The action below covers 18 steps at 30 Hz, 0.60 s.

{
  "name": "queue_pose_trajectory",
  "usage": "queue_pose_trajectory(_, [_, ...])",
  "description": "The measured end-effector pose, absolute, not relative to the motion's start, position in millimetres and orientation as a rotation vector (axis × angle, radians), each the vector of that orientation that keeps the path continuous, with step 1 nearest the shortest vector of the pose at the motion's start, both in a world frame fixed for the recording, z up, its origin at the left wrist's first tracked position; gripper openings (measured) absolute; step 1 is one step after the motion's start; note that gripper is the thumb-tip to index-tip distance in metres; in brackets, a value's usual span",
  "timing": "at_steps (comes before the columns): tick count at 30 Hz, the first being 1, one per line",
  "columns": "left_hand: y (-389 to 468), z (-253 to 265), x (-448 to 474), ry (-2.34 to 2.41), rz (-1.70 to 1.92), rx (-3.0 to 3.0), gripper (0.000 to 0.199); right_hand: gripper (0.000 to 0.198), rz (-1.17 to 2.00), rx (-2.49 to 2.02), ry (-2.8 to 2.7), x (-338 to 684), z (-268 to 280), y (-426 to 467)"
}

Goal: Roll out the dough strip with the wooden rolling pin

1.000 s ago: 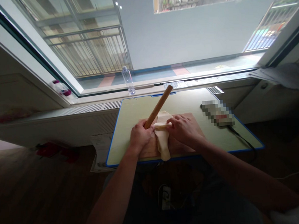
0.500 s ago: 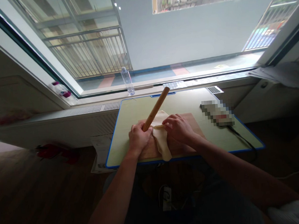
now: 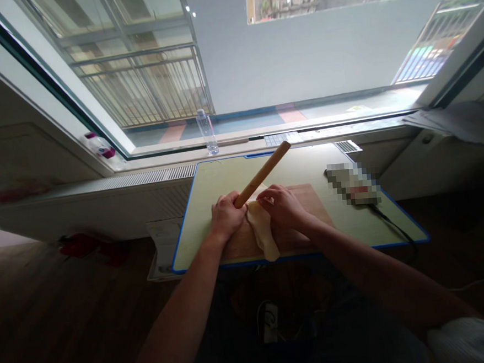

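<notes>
Here's the left hand (image 3: 226,214), fist wrapped tight around the lower end of the rod (image 3: 263,173), and that rod slants up and away, its far tip aimed between one and two o'clock. Across from it, the right hand (image 3: 283,207) has its fingers bent and drawn together, seemingly pinching the upper part of the dough (image 3: 262,230) between thumb and fingertips, though the grip itself is partly hidden.

And the dough is the thing to watch! It lies on the board (image 3: 314,204), right between the two hands: at three to four o'clock from the left fist, around eight o'clock from the right knuckles. Its long axis runs near upright in view, from about half past eleven down to half past five, the loose lower end reaching the near edge of the board. So rod and dough lean opposite ways, meeting in a shallow V by the left fist.

Which hand is nearer? The right, I'd judge: its fingertips sit over the dough, while the left fist is just beside its left edge, and whether they touch there I cannot tell. Beneath it all, the table (image 3: 217,177), stretching out toward twelve.
</notes>
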<state>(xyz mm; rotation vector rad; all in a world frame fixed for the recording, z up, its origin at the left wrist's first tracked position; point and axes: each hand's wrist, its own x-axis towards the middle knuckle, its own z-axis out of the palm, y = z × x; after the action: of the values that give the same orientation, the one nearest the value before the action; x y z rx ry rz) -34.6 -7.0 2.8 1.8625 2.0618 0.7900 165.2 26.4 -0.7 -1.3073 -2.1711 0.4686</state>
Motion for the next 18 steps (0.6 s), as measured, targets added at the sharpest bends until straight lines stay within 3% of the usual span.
queue_pose_trajectory(13, [-28.4, -6.0, -41.2, 1.923, 0.91, 2.057, 0.014, 0.021, 0.277, -1.299, -2.246, 176.0, -2.6, 17.3])
queue_pose_trajectory(18, [-30.9, -4.7, -40.0, 1.821, 1.059, 2.048, 0.022, 0.031, 0.211, -1.14, -2.461, 167.4, 13.4, 1.5])
